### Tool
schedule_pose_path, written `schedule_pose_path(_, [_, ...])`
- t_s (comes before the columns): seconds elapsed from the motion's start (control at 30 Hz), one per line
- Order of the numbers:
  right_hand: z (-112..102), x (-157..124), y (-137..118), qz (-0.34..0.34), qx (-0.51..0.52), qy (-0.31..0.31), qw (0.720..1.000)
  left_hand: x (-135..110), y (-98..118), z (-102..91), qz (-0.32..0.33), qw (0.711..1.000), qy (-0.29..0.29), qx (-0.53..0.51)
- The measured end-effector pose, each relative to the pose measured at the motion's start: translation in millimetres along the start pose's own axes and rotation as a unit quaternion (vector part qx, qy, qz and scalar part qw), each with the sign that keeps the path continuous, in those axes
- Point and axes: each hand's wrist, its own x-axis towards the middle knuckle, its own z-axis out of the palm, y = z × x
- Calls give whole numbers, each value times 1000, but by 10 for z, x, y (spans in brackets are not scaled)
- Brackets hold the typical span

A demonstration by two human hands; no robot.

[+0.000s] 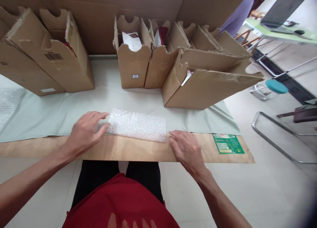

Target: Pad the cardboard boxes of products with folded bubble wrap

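Note:
A flat rectangular piece of bubble wrap (137,125) lies near the table's front edge, partly on the pale green cloth and partly on bare wood. At its left end is my left hand (89,130), thumb and fingers apart with nothing between them; whether the fingertips touch the wrap is hard to tell. My right hand (186,148) rests on the wooden edge just beyond the wrap's right end, its fingers stretched out and holding nothing. Any contents inside the bubble wrap cannot be made out.
Behind the wrap stand open cardboard boxes: a left pair (66,69), a middle box (133,68) holding white cards, and an angled box (198,89) at right. More bubble wrap (10,102) lies far left. A green printed sheet (229,144) sits at the right edge.

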Motion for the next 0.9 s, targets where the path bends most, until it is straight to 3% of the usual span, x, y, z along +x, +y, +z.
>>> schedule_pose_path(0.1, [42, 230, 132, 63, -51, -21, 997, 247, -5, -51, -115, 990, -71, 43])
schedule_pose_path(0.23, [199, 554, 145, 98, -44, -102, 989, 458, 101, 75, -130, 981, -137, 37])
schedule_pose_path(0.37, [250, 618, 6, 85, 0, -140, 986, 438, 227, 185, -110, 987, -119, 13])
schedule_pose_path(0.53, [169, 440, -107, 134, 152, -86, 975, 257, 345, 90, -103, 987, -78, -96])
schedule_pose_path(0.67, [14, 280, -125, 226, 383, -80, 892, 126, 326, -49, -147, 931, -145, -300])
schedule_pose_path(0.73, [-124, 252, -105, 246, 444, -78, 858, 129, 319, -88, -154, 907, -147, -364])
schedule_pose_path(0.8, [-323, 279, -62, 241, 442, -60, 862, 210, 380, -134, -141, 903, -116, -388])
schedule_pose_path(0.9, [-726, 437, 53, 207, 367, 16, 907, 480, 642, -291, -85, 922, -52, -374])
